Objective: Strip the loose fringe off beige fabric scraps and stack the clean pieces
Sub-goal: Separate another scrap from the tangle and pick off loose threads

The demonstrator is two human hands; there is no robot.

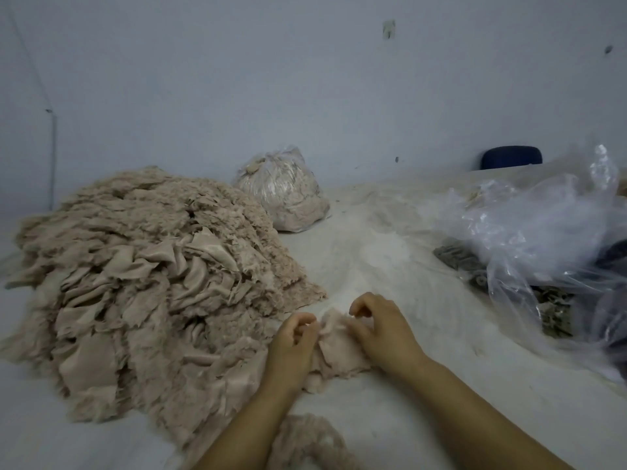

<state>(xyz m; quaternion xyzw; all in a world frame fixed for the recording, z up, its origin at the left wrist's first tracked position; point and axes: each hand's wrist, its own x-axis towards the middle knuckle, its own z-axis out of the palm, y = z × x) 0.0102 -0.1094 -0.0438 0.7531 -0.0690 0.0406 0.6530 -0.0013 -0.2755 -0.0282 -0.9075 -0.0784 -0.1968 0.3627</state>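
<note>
Both hands work one beige scrap on the table, beside the large pile. Left hand and right hand pinch its upper edge. Judged step: fringe stripping. Next: pull threads free, then stack the piece.

Textile sorting workroom: huge scrap heap, bagged offcuts, plastic sacks, bare wall.

We pinch a beige fabric scrap between our left hand and right hand on the white table. A big heap of frayed scraps lies to the left, a tied plastic bag behind it, crumpled clear plastic at right, and a fringe clump near us.
</note>
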